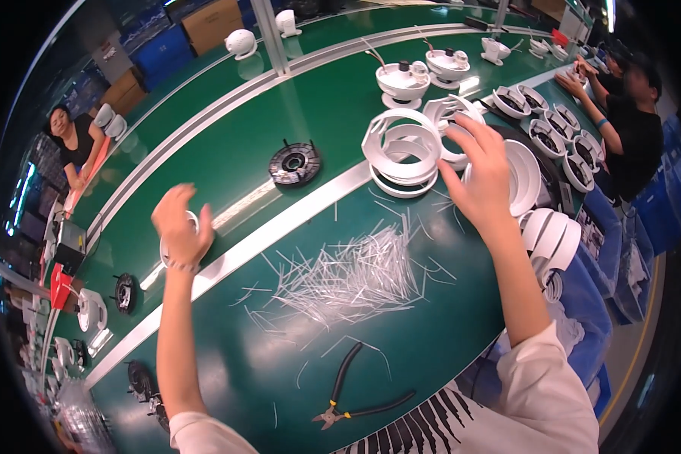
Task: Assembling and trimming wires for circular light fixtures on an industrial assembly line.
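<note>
My left hand [180, 227] reaches out to the left and closes over a white ring-shaped part [166, 250] lying by the silver rail [280, 223]. My right hand [483, 170] is raised at the right, fingers spread, touching a stack of white plastic rings [402, 147]. More white rings [526, 178] lie just right of that hand. A black round part [295, 163] sits on the green belt beyond the rail. A heap of cut white strips [348, 276] lies between my arms.
Black-handled cutting pliers [348, 397] lie near the front edge. White dome housings [402, 79] stand on the far belt, and open round housings [556, 136] line the right. One person sits at far left, others work at far right. Black parts [125, 291] sit down the left.
</note>
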A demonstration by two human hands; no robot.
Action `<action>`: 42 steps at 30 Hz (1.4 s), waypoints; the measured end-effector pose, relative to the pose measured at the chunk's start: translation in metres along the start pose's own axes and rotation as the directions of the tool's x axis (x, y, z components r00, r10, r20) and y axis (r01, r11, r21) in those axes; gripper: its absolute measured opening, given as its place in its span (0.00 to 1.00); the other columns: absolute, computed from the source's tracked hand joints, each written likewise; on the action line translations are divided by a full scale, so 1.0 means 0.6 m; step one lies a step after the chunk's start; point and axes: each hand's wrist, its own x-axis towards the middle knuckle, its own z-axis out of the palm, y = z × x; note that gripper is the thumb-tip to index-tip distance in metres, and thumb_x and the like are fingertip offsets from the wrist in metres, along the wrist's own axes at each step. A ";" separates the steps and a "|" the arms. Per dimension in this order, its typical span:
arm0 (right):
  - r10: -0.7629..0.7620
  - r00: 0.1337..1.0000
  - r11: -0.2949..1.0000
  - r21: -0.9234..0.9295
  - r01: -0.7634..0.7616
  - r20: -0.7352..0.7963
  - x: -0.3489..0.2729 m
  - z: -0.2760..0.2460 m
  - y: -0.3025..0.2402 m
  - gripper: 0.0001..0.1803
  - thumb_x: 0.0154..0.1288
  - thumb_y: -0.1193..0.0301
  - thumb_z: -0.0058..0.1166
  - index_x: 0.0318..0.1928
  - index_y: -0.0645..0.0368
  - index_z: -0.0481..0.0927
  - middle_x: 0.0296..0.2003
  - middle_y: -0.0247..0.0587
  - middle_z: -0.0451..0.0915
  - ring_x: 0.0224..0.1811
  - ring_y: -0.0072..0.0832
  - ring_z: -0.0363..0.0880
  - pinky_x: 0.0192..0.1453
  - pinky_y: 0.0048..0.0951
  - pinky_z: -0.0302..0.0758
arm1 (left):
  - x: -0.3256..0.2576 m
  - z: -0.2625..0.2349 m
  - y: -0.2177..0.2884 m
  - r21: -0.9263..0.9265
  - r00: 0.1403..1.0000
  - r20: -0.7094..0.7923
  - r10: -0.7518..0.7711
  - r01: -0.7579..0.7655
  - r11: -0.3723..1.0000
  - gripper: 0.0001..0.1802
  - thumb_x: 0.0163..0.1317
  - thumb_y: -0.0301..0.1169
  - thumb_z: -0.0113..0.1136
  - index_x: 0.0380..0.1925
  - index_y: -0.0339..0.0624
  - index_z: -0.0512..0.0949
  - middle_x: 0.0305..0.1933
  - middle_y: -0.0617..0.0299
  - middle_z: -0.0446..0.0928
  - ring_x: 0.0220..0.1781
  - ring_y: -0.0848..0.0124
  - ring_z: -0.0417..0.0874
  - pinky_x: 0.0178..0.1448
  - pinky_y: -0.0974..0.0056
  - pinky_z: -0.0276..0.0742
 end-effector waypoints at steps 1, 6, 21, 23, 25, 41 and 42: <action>0.014 1.000 1.000 -0.017 -0.013 0.004 0.019 0.021 0.006 0.22 0.39 0.76 0.60 0.41 0.60 0.73 0.47 0.43 0.71 0.49 0.42 0.66 0.52 0.36 0.64 | 0.033 0.023 0.020 -0.038 0.999 -0.041 -0.006 0.005 0.999 0.15 0.46 0.26 0.56 0.36 0.38 0.71 0.42 0.54 0.73 0.45 0.58 0.72 0.50 0.60 0.63; 0.018 1.000 0.998 0.062 -0.017 -0.013 0.048 0.125 0.041 0.11 0.44 0.76 0.58 0.33 0.60 0.80 0.32 0.43 0.78 0.34 0.36 0.77 0.41 0.30 0.72 | 0.105 0.209 0.074 -0.178 0.799 0.396 -0.451 0.549 0.816 0.28 0.45 0.36 0.59 0.45 0.31 0.67 0.45 0.41 0.72 0.46 0.49 0.74 0.51 0.56 0.70; -0.248 0.844 0.819 0.568 -0.078 0.475 -0.067 -0.056 -0.193 0.13 0.42 0.77 0.61 0.33 0.58 0.79 0.20 0.38 0.75 0.17 0.30 0.72 0.19 0.25 0.68 | 0.058 0.135 0.125 -0.623 0.554 0.716 -0.425 0.782 -0.030 0.17 0.51 0.19 0.54 0.43 0.30 0.68 0.41 0.54 0.73 0.42 0.69 0.74 0.46 0.68 0.71; -0.328 0.792 0.779 0.621 -0.081 0.515 -0.119 -0.037 -0.207 0.12 0.46 0.75 0.58 0.36 0.59 0.77 0.23 0.38 0.73 0.18 0.32 0.74 0.19 0.28 0.71 | 0.047 0.063 0.150 -0.606 0.471 0.790 -0.392 0.701 -0.377 0.17 0.53 0.18 0.50 0.45 0.31 0.66 0.40 0.55 0.73 0.40 0.70 0.76 0.46 0.68 0.72; -0.361 0.739 0.822 0.568 -0.036 0.569 -0.153 -0.014 -0.220 0.11 0.49 0.73 0.55 0.36 0.60 0.76 0.23 0.38 0.73 0.18 0.34 0.73 0.21 0.30 0.73 | 0.019 0.002 0.154 -0.561 0.446 0.828 -0.340 0.647 -0.517 0.15 0.55 0.17 0.45 0.45 0.32 0.65 0.45 0.55 0.71 0.46 0.67 0.74 0.50 0.63 0.73; -0.632 0.108 0.775 0.625 0.094 0.768 -0.131 -0.042 -0.319 0.59 0.27 0.57 0.70 0.62 0.58 0.50 0.62 0.58 0.41 0.64 0.56 0.39 0.59 0.62 0.48 | -0.097 -0.139 0.149 -0.652 0.479 0.755 -0.448 0.470 -0.595 0.20 0.58 0.18 0.45 0.52 0.38 0.60 0.52 0.57 0.68 0.53 0.69 0.71 0.54 0.62 0.71; -0.648 0.089 0.761 0.646 0.055 0.756 -0.126 -0.042 -0.316 0.59 0.27 0.60 0.71 0.62 0.57 0.50 0.62 0.57 0.42 0.65 0.56 0.38 0.59 0.62 0.47 | -0.097 -0.141 0.148 -0.645 0.475 0.760 -0.444 0.464 -0.607 0.20 0.58 0.18 0.45 0.52 0.38 0.60 0.52 0.57 0.68 0.53 0.69 0.71 0.54 0.62 0.71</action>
